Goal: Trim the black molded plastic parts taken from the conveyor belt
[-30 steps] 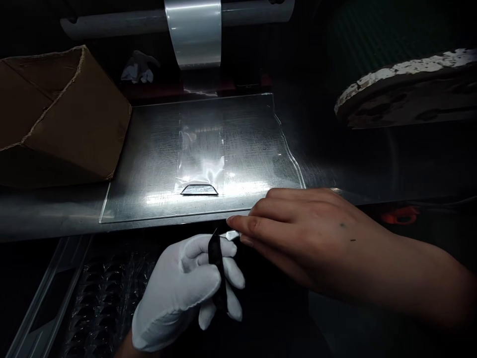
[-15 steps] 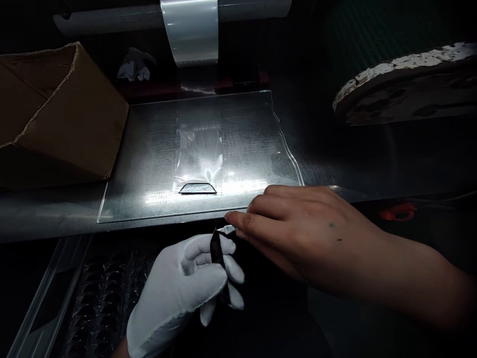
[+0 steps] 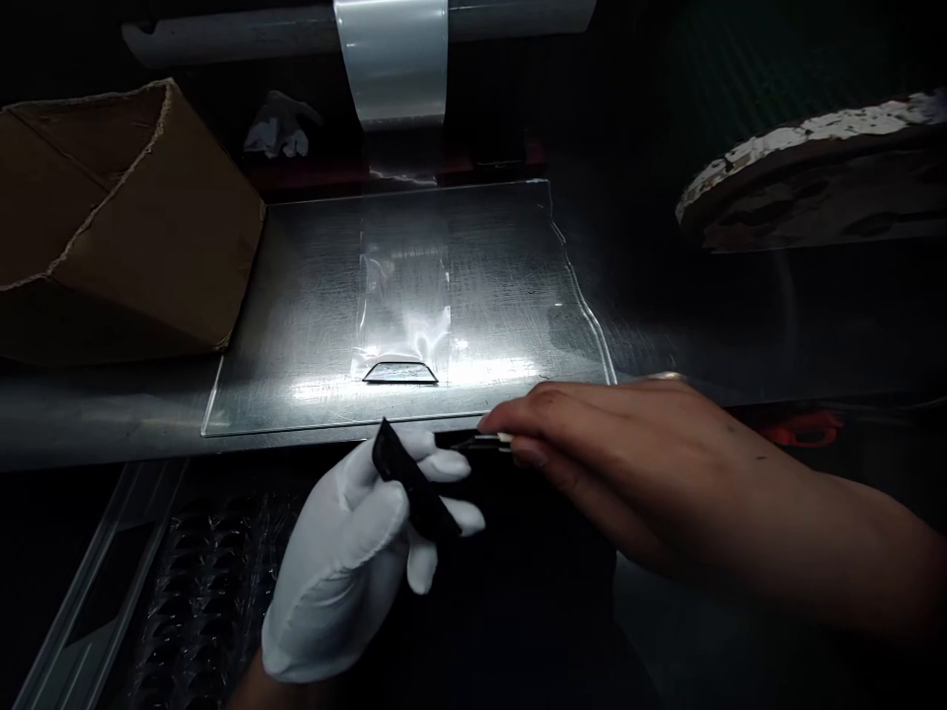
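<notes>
My left hand (image 3: 347, 562), in a white glove, pinches a thin dark flat piece (image 3: 412, 485) just below the bench's front edge. My bare right hand (image 3: 614, 454) reaches in from the right and grips a small thin tab (image 3: 492, 441) at its fingertips, close to the dark piece. On the clear sheet (image 3: 296, 296) ahead lies another small trapezoid piece (image 3: 400, 373) on a strip of clear film (image 3: 404, 296). What the tab is remains too small to tell.
A torn cardboard box (image 3: 110, 227) sits at the left on the metal bench (image 3: 89, 419). A roll of clear film (image 3: 391, 54) hangs at the top. A paint-flecked round slab (image 3: 806, 187) is at the right. Clear moulded trays (image 3: 199, 592) lie below left.
My left hand has turned the dark piece from upright to slanted and lifted it toward the bench edge. My right hand's fingertips have drawn slightly right and apart from it.
</notes>
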A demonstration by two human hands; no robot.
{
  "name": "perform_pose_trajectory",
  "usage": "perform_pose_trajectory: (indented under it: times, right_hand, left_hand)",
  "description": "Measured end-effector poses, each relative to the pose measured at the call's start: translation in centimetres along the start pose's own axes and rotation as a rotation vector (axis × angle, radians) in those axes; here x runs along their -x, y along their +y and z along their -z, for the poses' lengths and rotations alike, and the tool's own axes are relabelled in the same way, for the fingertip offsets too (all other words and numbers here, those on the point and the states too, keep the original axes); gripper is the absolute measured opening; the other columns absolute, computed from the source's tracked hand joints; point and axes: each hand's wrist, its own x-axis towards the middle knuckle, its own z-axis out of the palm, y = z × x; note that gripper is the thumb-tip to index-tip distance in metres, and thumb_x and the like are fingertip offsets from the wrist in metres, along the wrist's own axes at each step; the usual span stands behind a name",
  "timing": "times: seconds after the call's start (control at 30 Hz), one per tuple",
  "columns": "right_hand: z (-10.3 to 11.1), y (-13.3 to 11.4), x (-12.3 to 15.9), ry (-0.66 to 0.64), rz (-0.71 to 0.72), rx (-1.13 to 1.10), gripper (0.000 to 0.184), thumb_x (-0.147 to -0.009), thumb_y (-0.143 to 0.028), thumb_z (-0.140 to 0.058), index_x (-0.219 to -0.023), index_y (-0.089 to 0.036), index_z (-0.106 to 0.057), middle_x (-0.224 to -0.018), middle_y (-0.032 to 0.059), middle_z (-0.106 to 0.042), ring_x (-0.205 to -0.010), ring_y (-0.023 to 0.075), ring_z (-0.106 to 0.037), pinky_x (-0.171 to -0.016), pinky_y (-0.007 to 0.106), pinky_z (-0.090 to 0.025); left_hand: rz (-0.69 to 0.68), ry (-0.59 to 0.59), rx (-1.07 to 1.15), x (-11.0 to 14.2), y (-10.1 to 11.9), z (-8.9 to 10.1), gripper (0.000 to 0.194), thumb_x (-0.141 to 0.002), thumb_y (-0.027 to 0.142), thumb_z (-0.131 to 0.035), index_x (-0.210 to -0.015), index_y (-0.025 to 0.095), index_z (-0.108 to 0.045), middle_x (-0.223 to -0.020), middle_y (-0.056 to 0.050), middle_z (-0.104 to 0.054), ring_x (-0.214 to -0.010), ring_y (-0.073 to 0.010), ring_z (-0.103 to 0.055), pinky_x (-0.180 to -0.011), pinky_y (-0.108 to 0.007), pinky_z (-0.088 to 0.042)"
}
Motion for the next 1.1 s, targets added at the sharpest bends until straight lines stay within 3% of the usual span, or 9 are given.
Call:
perform_pose_trajectory:
  times: [0.1, 0.2, 0.4, 0.6, 0.9, 1.1]
  right_hand:
    - [-0.1, -0.6, 0.2, -0.061, -0.032, -0.078, 0.017, -0.107, -0.027, -0.054, -0.117, -0.024, -0.068, -0.108, 0.002, -0.077, -0.086, 0.0162, -0.071, -0.07, 0.028, -0.05]
    - [-0.1, -1.0, 0.0, -0.114, -0.042, -0.065, 0.019, -0.108, -0.03, -0.054, -0.116, -0.025, -0.07, -0.097, -0.0013, -0.075, -0.076, 0.0134, -0.068, -0.068, 0.028, -0.049]
    - [-0.2, -1.2, -0.7, -0.147, -0.033, 0.018, 0.025, -0.109, -0.03, -0.05, -0.112, -0.024, -0.074, -0.092, -0.002, -0.076, -0.072, 0.0129, -0.069, -0.061, 0.03, -0.046]
    - [-0.3, -1.2, -1.0, -0.203, -0.021, 0.024, 0.028, -0.111, -0.035, -0.048, -0.117, -0.025, -0.074, -0.092, -0.0009, -0.076, -0.07, 0.0135, -0.067, -0.061, 0.03, -0.046]
    - [-0.3, -1.1, -1.3, -0.276, 0.013, 0.094, 0.025, -0.109, -0.029, -0.051, -0.1, -0.021, -0.073, -0.079, 0.0015, -0.072, -0.059, 0.0135, -0.057, -0.056, 0.029, -0.036]
    - [-0.1, -1.0, -1.3, -0.324, 0.008, 0.134, 0.017, -0.104, -0.023, -0.056, -0.099, -0.022, -0.071, -0.077, 0.0001, -0.071, -0.058, 0.0134, -0.055, -0.057, 0.029, -0.033]
  left_hand:
    - [-0.101, 0.139, 0.077, 0.0, 0.1, -0.8, 0.018, -0.097, 0.03, -0.07, -0.113, 0.025, -0.077, -0.102, -0.004, -0.083, -0.098, -0.0205, -0.079, -0.078, -0.021, -0.062]
    - [-0.133, 0.249, 0.106, 0.0, 0.4, -1.6, 0.022, -0.092, 0.031, -0.076, -0.113, 0.023, -0.077, -0.102, -0.004, -0.083, -0.101, -0.0184, -0.077, -0.099, -0.027, -0.059]
    - [-0.083, 0.298, 0.107, 0.2, 1.1, -2.3, 0.02, -0.092, 0.03, -0.076, -0.11, 0.021, -0.077, -0.098, -0.004, -0.079, -0.09, -0.0165, -0.076, -0.088, -0.026, -0.061]
    - [-0.05, 0.324, 0.098, 0.5, 1.4, -2.5, 0.022, -0.089, 0.032, -0.079, -0.108, 0.022, -0.078, -0.097, -0.004, -0.08, -0.089, -0.0194, -0.078, -0.089, -0.028, -0.062]
    - [-0.049, 0.32, -0.017, -0.2, 1.1, -1.6, 0.021, -0.088, 0.03, -0.08, -0.106, 0.019, -0.078, -0.096, -0.007, -0.079, -0.089, -0.0206, -0.078, -0.086, -0.028, -0.064]
    - [-0.01, 0.345, -0.038, -0.1, 1.5, -2.4, 0.025, -0.086, 0.03, -0.082, -0.107, 0.017, -0.077, -0.096, -0.007, -0.079, -0.09, -0.0217, -0.078, -0.086, -0.027, -0.064]
